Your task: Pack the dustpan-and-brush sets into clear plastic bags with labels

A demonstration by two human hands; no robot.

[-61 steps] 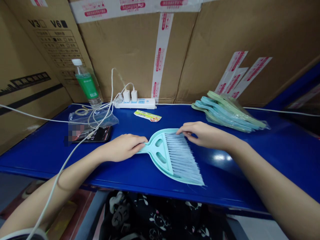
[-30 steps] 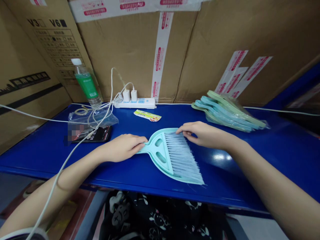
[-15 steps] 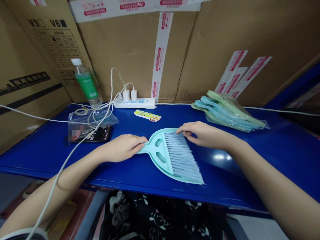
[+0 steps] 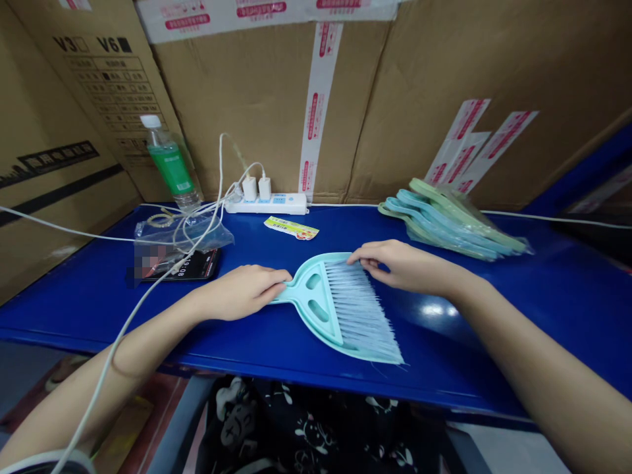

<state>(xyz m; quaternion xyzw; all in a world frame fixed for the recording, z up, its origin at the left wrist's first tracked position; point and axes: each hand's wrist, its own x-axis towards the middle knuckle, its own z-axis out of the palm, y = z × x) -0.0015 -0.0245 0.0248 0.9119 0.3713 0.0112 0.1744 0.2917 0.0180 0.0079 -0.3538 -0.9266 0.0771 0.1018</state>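
A mint-green dustpan (image 4: 302,317) lies on the blue table, with a small hand brush (image 4: 358,306) nested in it. The brush has pale blue bristles fanning out to the right. My left hand (image 4: 247,289) is closed around the handle end, where the two handles overlap, covering most of it. At the far corner of the dustpan, my right hand (image 4: 390,263) has its fingers bent together on the outer bristles beside the rim. The fingertips partly hide what they pinch.
Bagged green and blue brush sets (image 4: 449,220) lie at the back right. Behind are a power strip (image 4: 291,204), a colourful label (image 4: 291,228) and a bottle (image 4: 170,164). A phone (image 4: 200,264) lies at left; a white cable (image 4: 133,313) crosses my left arm.
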